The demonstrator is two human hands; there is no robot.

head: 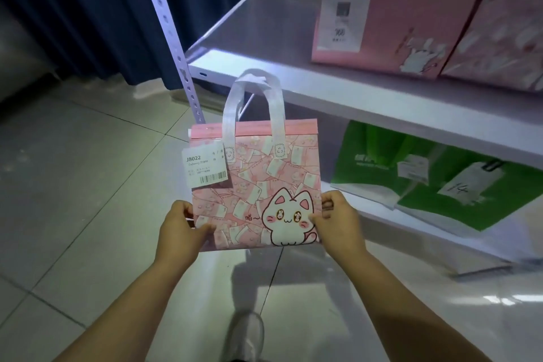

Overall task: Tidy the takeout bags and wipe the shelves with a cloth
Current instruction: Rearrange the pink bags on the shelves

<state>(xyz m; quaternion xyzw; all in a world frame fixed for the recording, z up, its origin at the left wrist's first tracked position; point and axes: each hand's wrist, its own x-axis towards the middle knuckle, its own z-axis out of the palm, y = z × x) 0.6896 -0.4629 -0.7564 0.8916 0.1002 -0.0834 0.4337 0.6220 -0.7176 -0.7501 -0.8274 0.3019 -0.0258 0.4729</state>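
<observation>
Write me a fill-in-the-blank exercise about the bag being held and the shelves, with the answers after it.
1. The left hand and the right hand grip a held bag whose main colour is ____.
2. The animal printed on it is a ____.
3. The flat bags on the lower shelf are coloured ____.
4. The code on the white label reads ____.

Answers: pink; cat; green; J8022

Dim, cool indoor light. The pink cat-print fabric bag (255,185) is sharp and evenly lit. Below it a soft shadow falls on the glossy grey floor tiles (88,214), with white glare to its lower right. Above-right of it, the tall pink paper bags (411,23) are blurred, and the frame edges bend.
</observation>
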